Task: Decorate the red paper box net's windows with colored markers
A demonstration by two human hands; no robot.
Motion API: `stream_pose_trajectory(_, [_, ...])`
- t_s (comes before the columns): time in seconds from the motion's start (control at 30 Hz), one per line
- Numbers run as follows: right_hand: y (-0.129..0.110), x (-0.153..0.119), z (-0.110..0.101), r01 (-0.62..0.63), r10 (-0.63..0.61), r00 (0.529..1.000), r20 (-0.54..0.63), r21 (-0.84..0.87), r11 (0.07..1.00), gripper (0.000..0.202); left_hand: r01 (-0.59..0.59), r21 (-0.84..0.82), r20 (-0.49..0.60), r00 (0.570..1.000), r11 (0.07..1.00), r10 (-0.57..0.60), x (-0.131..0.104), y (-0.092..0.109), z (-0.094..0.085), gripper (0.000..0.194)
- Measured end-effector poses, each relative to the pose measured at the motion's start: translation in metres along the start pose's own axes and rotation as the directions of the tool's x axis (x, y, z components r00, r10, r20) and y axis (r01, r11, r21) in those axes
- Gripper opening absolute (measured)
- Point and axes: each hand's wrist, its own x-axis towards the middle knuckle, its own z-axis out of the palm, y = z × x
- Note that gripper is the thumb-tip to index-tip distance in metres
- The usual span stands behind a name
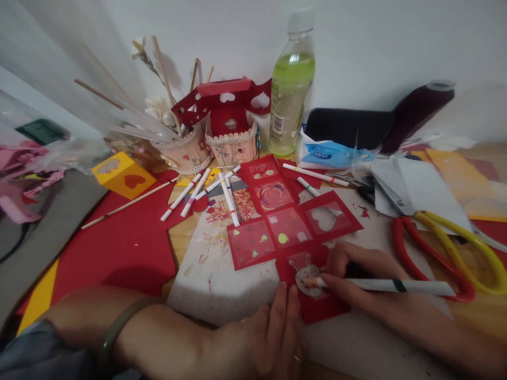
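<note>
My right hand (348, 274) grips a white marker (420, 286) with a dark green band, its tip on a pale round shape with rabbit-like ears (311, 279). That shape is on the lowest panel of a red paper cutout (277, 232), whose other panels have clear windows with hearts, swirls and small shapes. My left hand (269, 338) lies flat, its fingertips on the lower left edge of that panel, holding nothing. Several white markers (228, 200) with coloured bands lie behind the cutout, on and around a pale, stained board (214, 285).
Red and yellow handled scissors (415, 253) lie at the right. Behind stand a green drink bottle (291, 89), a tissue pack (332, 153) and two decorated baskets (233, 142). A yellow box (122, 177), a thin stick (130, 203) and red paper (119, 248) are at the left.
</note>
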Motion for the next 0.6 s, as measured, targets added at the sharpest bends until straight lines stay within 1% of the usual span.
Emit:
stream_pose_trajectory(0.07, [-0.0001, 0.0003, 0.0003, -0.014, 0.014, 1.0, -0.013, -0.004, 1.0, 0.025, -0.014, 0.002, -0.007, 1.0, 1.0, 0.014, 0.0003, -0.0003, 0.0004, 0.026])
stream_pose_trajectory(0.17, [-0.0007, 0.0003, 0.0008, -0.004, 0.004, 1.0, 0.019, 0.002, 1.0, 0.027, -0.005, 0.004, -0.006, 1.0, 1.0, 0.005, 0.001, -0.001, 0.0009, 0.027])
stream_pose_trajectory(0.3, [-0.0009, -0.0003, 0.001, -0.026, 0.026, 1.0, 0.001, 0.02, 0.999, 0.026, -0.037, -0.009, -0.002, 0.999, 0.999, 0.037, 0.0016, -0.0017, 0.0006, 0.028])
stream_pose_trajectory(0.4, [-0.0003, -0.0008, 0.0007, -0.008, 0.008, 0.999, 0.032, 0.004, 1.0, 0.027, -0.011, -0.008, -0.006, 1.0, 1.0, 0.011, 0.0021, -0.0018, -0.0006, 0.027])
stream_pose_trajectory(0.6, [-0.0019, 0.0, 0.0012, -0.028, 0.028, 1.0, 0.007, 0.007, 1.0, 0.024, -0.009, 0.014, 0.0, 1.0, 1.0, 0.009, 0.0023, -0.0022, -0.0011, 0.027])
